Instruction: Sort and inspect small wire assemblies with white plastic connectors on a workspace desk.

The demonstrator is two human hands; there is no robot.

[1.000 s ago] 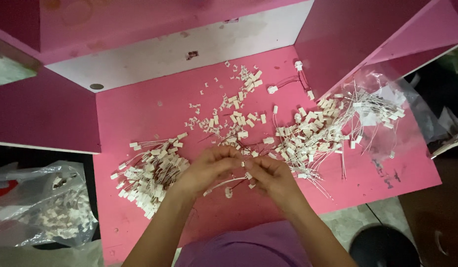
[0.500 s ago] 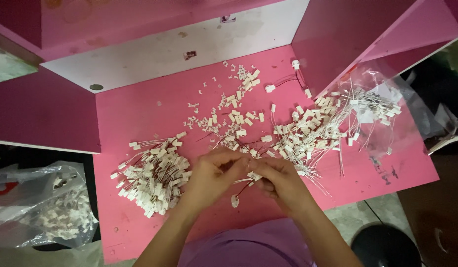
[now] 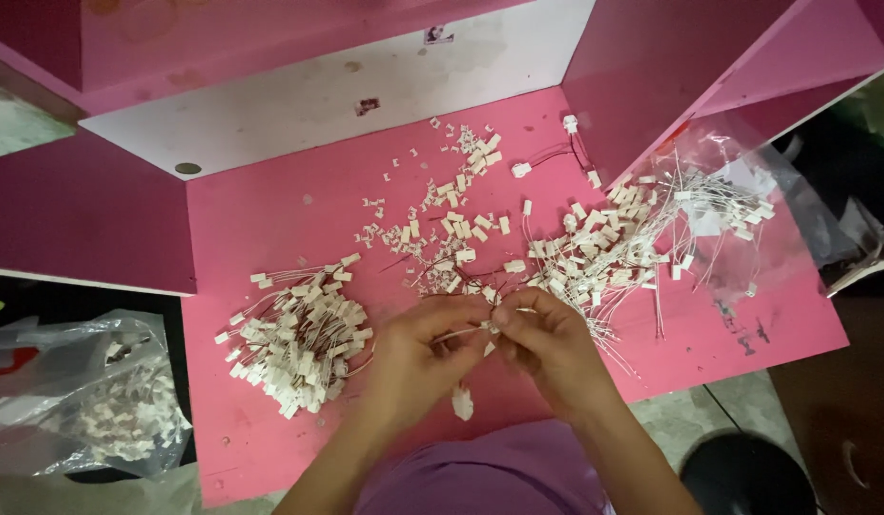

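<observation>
My left hand point(image 3: 425, 355) and my right hand point(image 3: 546, 343) meet over the near middle of the pink table point(image 3: 270, 210). Together they pinch a small white connector point(image 3: 487, 326) with thin wires; a white piece point(image 3: 462, 401) hangs below the hands. To the left lies a pile of wired white connectors point(image 3: 297, 339). To the right a bigger tangled heap of wired connectors point(image 3: 614, 243) spreads across the table. Loose small white housings point(image 3: 452, 215) are scattered in the middle, beyond my hands.
Pink panels point(image 3: 652, 67) wall the table at the back and sides, with a white back panel point(image 3: 347, 91). A clear plastic bag point(image 3: 747, 191) lies at the right under the heap. Another bag of white parts point(image 3: 99, 410) sits off the table's left.
My hands have stayed together at the table's near middle, fingers shifting on the connector. The camera view has tilted slightly; the piles have not moved.
</observation>
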